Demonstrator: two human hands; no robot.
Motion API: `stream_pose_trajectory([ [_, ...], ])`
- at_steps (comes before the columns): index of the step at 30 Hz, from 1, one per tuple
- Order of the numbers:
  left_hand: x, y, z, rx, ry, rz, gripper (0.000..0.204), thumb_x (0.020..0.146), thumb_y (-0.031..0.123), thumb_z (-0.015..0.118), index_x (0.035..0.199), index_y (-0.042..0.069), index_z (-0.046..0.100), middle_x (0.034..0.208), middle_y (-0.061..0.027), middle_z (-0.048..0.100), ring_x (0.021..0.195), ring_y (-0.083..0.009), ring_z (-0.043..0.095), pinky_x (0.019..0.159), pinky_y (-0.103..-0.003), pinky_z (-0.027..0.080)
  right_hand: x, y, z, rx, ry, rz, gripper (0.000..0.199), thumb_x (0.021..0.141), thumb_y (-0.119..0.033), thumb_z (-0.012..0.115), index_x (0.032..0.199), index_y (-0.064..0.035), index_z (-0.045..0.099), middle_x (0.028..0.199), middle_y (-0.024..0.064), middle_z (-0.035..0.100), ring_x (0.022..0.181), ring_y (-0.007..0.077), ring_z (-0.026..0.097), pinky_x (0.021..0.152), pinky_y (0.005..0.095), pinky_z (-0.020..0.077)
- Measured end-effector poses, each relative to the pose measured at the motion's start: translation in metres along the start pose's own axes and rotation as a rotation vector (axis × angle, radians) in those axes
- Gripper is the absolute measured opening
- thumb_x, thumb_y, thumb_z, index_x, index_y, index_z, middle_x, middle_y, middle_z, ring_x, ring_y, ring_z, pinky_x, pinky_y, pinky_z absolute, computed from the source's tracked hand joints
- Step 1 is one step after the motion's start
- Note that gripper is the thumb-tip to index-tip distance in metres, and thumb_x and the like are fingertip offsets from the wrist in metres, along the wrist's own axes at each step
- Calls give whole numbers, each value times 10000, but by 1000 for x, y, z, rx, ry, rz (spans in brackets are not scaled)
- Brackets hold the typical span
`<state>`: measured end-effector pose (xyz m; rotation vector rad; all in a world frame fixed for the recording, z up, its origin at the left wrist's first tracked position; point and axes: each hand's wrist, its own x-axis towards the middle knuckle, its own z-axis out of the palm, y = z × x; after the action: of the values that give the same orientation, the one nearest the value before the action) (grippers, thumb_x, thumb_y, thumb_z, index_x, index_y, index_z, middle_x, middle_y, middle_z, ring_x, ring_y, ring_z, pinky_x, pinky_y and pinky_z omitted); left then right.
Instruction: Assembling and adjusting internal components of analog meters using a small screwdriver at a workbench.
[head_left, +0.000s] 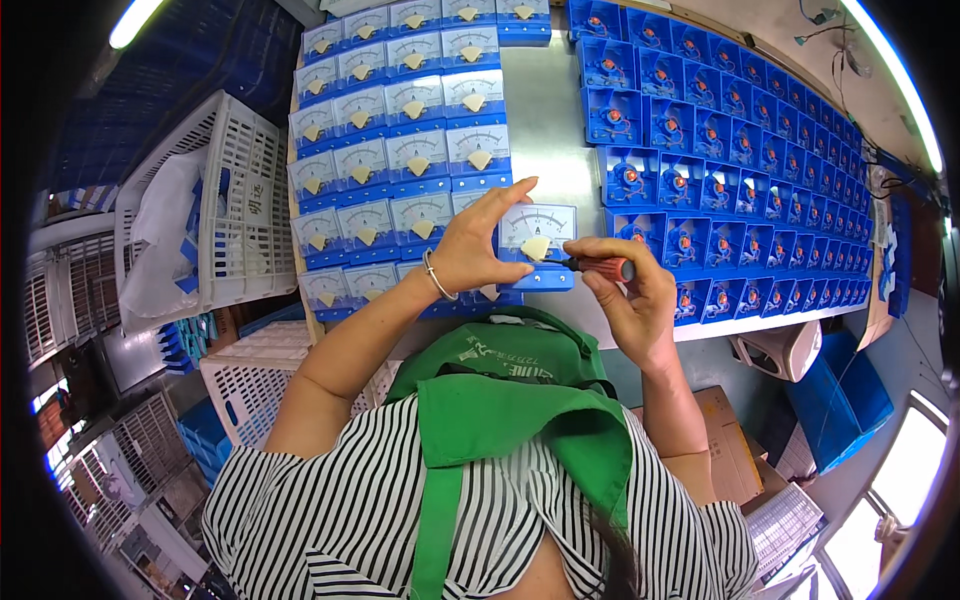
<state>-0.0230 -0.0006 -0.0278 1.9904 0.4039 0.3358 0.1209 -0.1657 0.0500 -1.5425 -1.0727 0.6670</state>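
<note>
A blue panel meter [543,276] with a white dial face and a cream fan-shaped piece on its front lies before me on the metal tabletop. My left hand [478,242] grips it from the left side, thumb low and fingers along the upper edge. In my right hand [638,300] is a screwdriver [606,268] with a red and black handle. Its shaft points left, and the tip is at the cream piece or just beside it; I cannot tell whether it touches a screw.
Rows of similar finished-looking meters [415,157] cover the table's left. Many open blue housings [680,186] with orange-red parts inside fill the right. A bare metal strip of table [550,110] runs between them. White plastic crates [245,195] stand at left, a blue bin [838,405] at lower right.
</note>
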Motion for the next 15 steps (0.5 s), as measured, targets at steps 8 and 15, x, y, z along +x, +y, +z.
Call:
stream_pose_trajectory([
  [8,-6,2,5,-7,38,6,942,572,232,793,1415,143,381,1159,-118,580,1070,-292,576,933,-358,460,-15,7,12,72,188,38,206,841,35,645,1026,11,558,969,129,698,884,170,686,768,264,533],
  [15,-10,6,8,19,79,20,938,572,230,798,1410,135,389,1157,-121,581,1072,-291,578,931,-355,462,-22,5,19,-8,313,23,199,829,22,668,997,3,562,936,114,704,841,183,696,743,271,540],
])
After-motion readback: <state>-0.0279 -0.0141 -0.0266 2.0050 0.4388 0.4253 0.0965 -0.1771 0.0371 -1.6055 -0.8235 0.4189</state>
